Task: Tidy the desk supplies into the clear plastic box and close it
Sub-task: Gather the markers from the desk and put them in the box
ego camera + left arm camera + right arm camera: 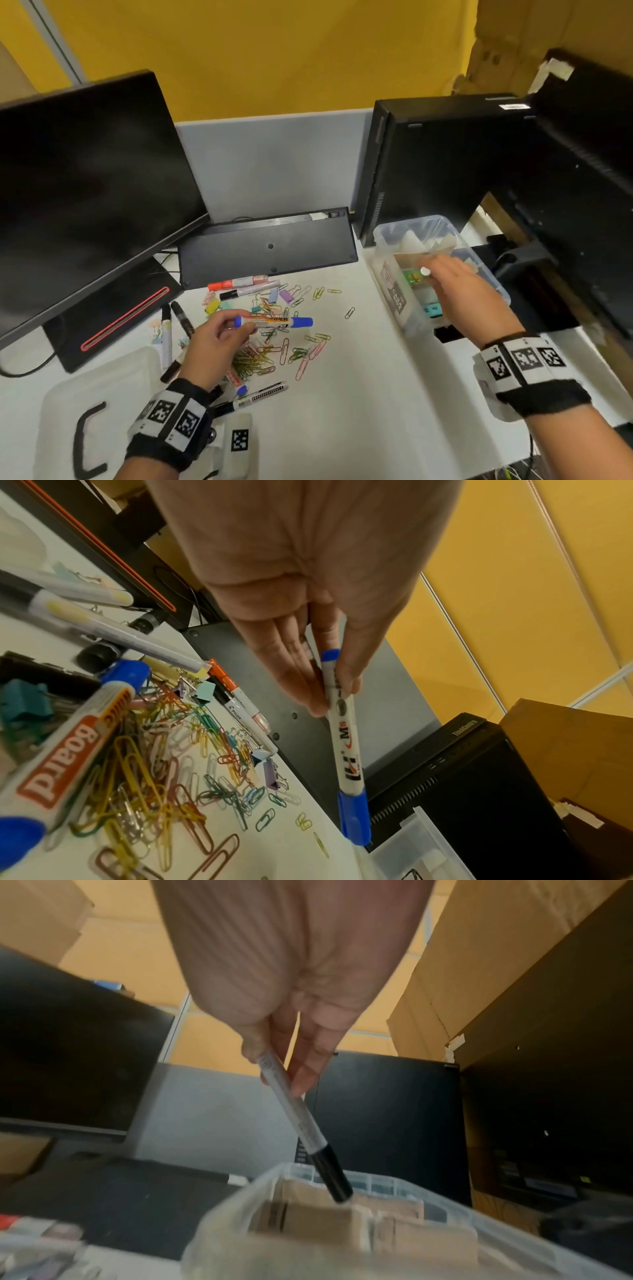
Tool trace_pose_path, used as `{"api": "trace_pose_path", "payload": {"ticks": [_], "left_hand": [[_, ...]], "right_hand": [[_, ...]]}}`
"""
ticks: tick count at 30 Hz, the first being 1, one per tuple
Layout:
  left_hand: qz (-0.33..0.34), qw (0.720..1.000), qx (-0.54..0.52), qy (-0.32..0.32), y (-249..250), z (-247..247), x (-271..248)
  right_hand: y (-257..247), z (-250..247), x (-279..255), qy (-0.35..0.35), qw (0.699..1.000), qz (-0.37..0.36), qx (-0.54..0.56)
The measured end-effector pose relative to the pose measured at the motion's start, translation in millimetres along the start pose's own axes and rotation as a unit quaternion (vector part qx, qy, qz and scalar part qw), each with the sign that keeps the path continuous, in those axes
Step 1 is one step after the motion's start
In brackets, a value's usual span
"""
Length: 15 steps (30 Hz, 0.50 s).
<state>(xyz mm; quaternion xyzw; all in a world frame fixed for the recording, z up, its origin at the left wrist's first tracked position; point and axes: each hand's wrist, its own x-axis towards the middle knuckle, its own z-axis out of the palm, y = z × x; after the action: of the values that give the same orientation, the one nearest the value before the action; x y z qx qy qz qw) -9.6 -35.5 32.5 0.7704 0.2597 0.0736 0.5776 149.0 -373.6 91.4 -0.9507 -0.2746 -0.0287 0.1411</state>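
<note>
From the head view, the left hand (214,346) is raised over the scattered paper clips (270,353) on the white desk (359,394), fingers and thumb pinching a blue-capped whiteboard marker (274,322) that lies level, its cap pointing toward the clear plastic box (387,274). The right hand (462,294) reaches over the open box, which sits at the right of the desk in front of a black computer tower (438,161); only a pale end of a pen (425,272) shows at its fingertips. The box's lid (99,394) lies at the near left, well apart from the box. More markers lie by the upturned keyboard (267,246) and near the monitor (85,185)

The left wrist view shows what the head view hides: straight fingers (294,669) on one side and the thumb on the other clamp the blue marker (344,729) near its rear end, the cap hanging toward the box's corner (411,840). A second whiteboard marker (68,753) rests on the clips below

The right wrist view, somewhat blurred, shows the pen as a pale-barrelled, black-capped one (301,1123), pinched between thumb and fingertips (308,1069) at its upper end, slanting down so the cap is inside the box rim (260,1180), over brown cardboard packets (318,1218)
</note>
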Motion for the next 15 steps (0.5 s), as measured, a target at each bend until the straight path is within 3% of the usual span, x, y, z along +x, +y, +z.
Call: {"api": "trace_pose_path", "payload": {"ticks": [3, 8, 11, 13, 15], "left_hand": [[0.001, 1.000, 0.004, 0.001, 1.9, 3.3, -3.1], [-0.006, 1.000, 0.018, -0.004, 3.4, 5.2, -8.6], [-0.011, 1.000, 0.025, -0.007, 3.5, 8.4, -12.8], [-0.006, 1.000, 0.028, -0.007, 3.4, 12.2, -16.1], [-0.006, 1.000, 0.024, -0.006, 1.9, 17.0, -18.5]], "right_hand": [[4.7, -5.1, 4.5, 0.019, 1.000, -0.020, 0.001], [30.2, 21.5, 12.9, -0.168, 0.982, 0.016, -0.080], [40.8, 37.8, 18.2, -0.220, 0.972, 0.032, -0.078], [42.9, 37.5, 16.6, -0.220, 0.974, 0.041, -0.043], [50.5, 34.3, 15.1, -0.178, 0.982, 0.058, 0.009]]}}
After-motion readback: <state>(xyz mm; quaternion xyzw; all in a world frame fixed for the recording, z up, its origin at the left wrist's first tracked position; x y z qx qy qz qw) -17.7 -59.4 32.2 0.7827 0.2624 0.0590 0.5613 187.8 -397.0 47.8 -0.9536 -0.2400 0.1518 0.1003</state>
